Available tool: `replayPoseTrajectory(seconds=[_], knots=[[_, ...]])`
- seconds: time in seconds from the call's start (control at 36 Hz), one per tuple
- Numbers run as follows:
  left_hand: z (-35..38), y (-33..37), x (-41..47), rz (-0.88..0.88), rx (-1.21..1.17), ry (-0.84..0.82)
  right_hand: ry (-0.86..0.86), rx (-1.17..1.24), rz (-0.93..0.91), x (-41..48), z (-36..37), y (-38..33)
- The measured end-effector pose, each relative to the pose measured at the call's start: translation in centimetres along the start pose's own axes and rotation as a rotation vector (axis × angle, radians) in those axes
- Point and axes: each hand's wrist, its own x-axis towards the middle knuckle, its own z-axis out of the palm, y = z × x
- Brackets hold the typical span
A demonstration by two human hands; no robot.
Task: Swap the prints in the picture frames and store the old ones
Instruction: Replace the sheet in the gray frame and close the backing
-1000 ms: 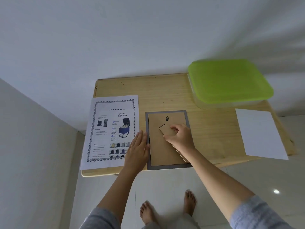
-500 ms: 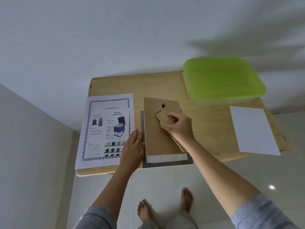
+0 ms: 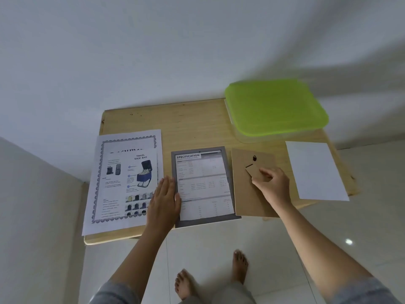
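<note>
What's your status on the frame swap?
Left hand flat on left edge of frame; right hand pinches stand of backing board. Board off, lying right of frame. SPECIFICATION print exposed inside. Nothing else in the way.

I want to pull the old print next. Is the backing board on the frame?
No, the backing board lies on the table beside the frame, gripped by the right hand.

Soft, dim, bluish light falls evenly over the wooden table [image 3: 197, 126], and the hands cast only faint shadows. Broad grey shadows streak the wall [image 3: 328, 51] beyond the right hand [image 3: 274, 185]. A small glare spot shines on the floor tile [image 3: 349, 241] beneath the right forearm. The green lid [image 3: 276, 106] looks blur-smeared, and fine print on the framed sheet [image 3: 203, 185] beside the left hand [image 3: 164, 198] is unreadable. Wide-angle distortion bows the table edges.
</note>
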Motion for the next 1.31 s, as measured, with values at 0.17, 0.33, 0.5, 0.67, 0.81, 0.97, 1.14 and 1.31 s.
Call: replayPoseTrajectory(seconds=[0.17, 0.33, 0.5, 0.67, 0.81, 0.97, 1.14, 1.31], knots=[[0.0, -0.5, 0.0, 0.027, 0.051, -0.001, -0.052, -0.121, -0.060, 1.6, 0.7, 0.9], [-0.2, -1.6, -0.3, 0.023, 0.071, 0.005, -0.103, -0.218, -0.140, 2.6, 2.1, 0.5], [-0.1, -2.2, -0.5, 0.019, -0.008, -0.015, -0.032, -0.195, -0.130, 0.1, 3.5, -1.1], [0.1, -2.6, -0.5, 0.033, -0.059, -0.042, -0.175, -0.137, -0.237, -7.0, 6.8, -3.7], [0.2, -3.0, -0.7, 0.050, -0.020, -0.054, -0.254, -0.297, -0.202, -11.3, 9.9, -4.1], [0.4, -3.1, -0.8, 0.049, -0.017, -0.053, -0.167, -0.403, -0.087, -13.3, 11.9, -4.4], [0.1, -3.0, -0.7, 0.059, -0.024, -0.078, -0.160, -0.387, -0.056, -13.0, 12.4, -5.3], [0.2, -3.2, -0.6, 0.073, -0.025, -0.087, -0.139, -0.345, -0.034, -12.9, 12.1, -5.6]])
